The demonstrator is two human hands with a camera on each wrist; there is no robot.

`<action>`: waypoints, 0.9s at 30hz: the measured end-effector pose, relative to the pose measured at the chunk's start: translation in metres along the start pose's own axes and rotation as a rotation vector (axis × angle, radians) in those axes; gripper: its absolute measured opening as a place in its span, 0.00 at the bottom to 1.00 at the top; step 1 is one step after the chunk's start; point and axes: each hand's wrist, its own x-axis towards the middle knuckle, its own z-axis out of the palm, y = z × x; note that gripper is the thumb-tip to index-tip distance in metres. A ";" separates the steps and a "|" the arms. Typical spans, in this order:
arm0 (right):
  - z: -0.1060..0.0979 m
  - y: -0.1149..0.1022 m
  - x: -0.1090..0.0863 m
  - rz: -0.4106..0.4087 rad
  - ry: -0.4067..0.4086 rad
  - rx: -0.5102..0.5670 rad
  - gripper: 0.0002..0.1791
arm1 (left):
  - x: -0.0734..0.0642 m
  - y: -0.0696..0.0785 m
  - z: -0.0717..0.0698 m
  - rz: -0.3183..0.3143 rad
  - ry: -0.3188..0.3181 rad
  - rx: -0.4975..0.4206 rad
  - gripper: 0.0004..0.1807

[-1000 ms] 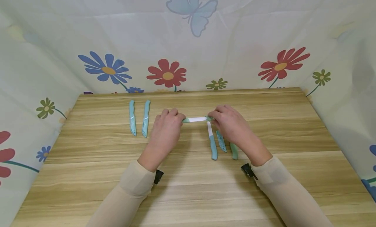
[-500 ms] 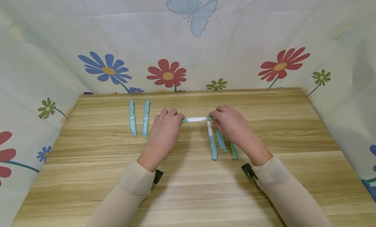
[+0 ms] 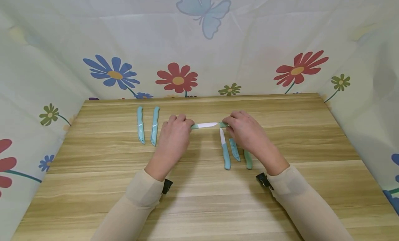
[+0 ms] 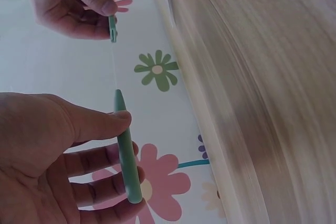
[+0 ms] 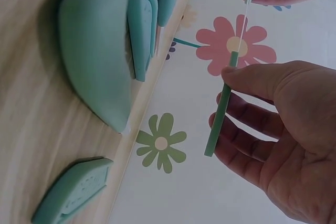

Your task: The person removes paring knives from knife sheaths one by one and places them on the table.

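My left hand (image 3: 175, 135) pinches the green handle (image 4: 127, 156) of a small knife between thumb and fingers. Its white blade (image 3: 207, 125) points right, held level above the table. In my right hand (image 3: 246, 132) is a slim green sheath (image 5: 223, 111), its slotted mouth facing the blade tip. Tip and mouth are very close; whether they touch I cannot tell. Below the right hand lie an unsheathed blue knife (image 3: 225, 156), a blue sheath (image 3: 235, 150) and another green knife (image 5: 97, 51), partly hidden in the head view. A second green sheath (image 5: 73, 190) appears in the right wrist view.
Two sheathed blue knives, one (image 3: 141, 125) left of the other (image 3: 154, 126), lie parallel on the wooden table (image 3: 199, 206) at the left. A flower-printed white cloth (image 3: 243, 61) hangs behind the table and along both sides.
My left hand and its knife have shifted slightly left and away from me. The right hand with the sheath stays nearly in place. Knives and sheaths on the table have not moved.
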 end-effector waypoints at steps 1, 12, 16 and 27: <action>0.000 0.000 0.000 0.000 -0.001 0.000 0.14 | 0.000 0.000 0.000 -0.003 0.001 -0.003 0.11; 0.000 0.000 0.000 0.025 -0.026 0.004 0.15 | -0.002 -0.001 0.002 -0.032 -0.002 -0.023 0.10; -0.003 -0.001 0.001 0.035 -0.034 -0.006 0.15 | -0.002 -0.002 0.001 -0.048 -0.001 -0.022 0.10; -0.007 -0.007 0.002 0.055 -0.071 -0.020 0.15 | -0.002 -0.003 0.002 -0.047 0.031 0.020 0.10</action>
